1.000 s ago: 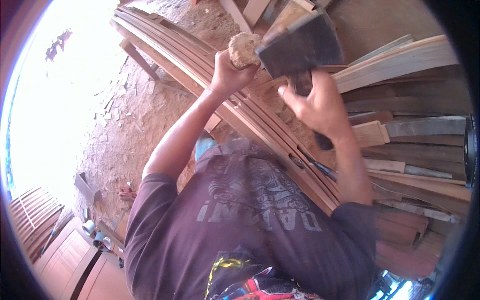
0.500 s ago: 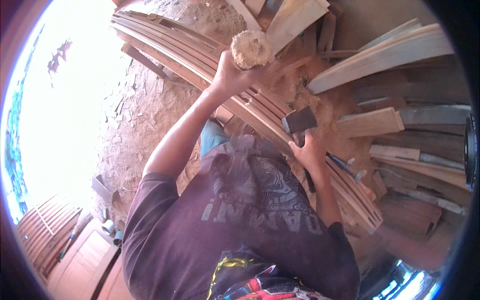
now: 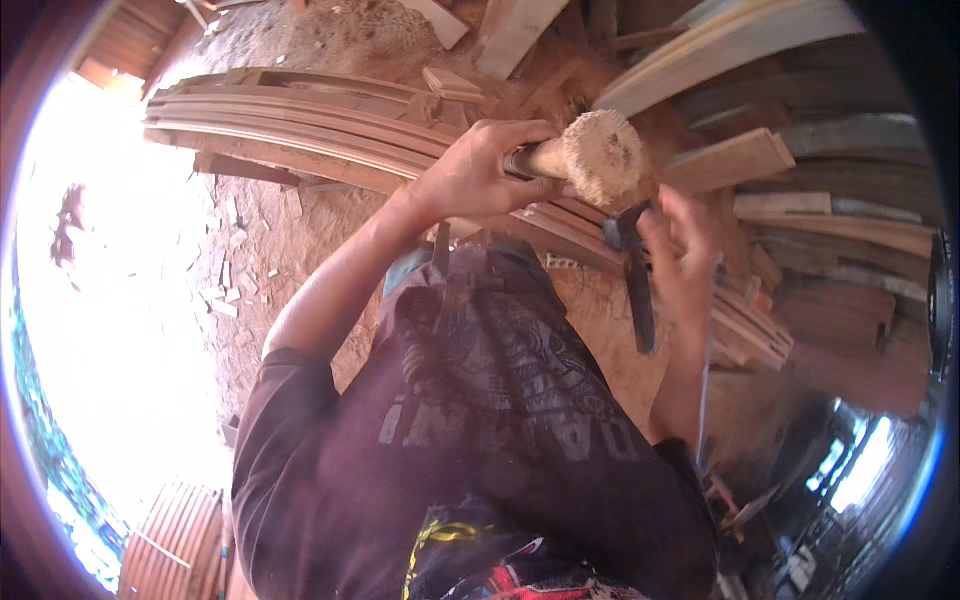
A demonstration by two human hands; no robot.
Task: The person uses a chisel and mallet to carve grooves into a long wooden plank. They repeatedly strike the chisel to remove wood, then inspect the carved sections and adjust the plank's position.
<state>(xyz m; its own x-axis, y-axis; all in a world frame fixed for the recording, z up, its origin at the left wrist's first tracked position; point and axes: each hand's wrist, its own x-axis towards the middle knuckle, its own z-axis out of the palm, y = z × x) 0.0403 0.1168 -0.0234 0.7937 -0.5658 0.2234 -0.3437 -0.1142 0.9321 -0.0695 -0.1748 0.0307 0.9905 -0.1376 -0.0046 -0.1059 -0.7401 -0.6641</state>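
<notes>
My left hand is clenched around a pale wooden stick, whose rough, round cut end faces the camera. Just right of it and a little lower, my right hand grips a hatchet by its dark handle, with the blade close under the stick's end. The hatchet head is blurred and partly hidden by my fingers. My dark purple shirt fills the lower middle of the view.
A bundle of long curved wooden strips runs from upper left down behind my hands. Stacked planks and offcuts crowd the right side. Wood chips lie scattered on the dirt floor, and glaring sunlight washes out the left.
My right hand brought the hatchet down from a raised position to just below the stick's end. My left hand kept hold of the stick and tilted it more toward the camera.
</notes>
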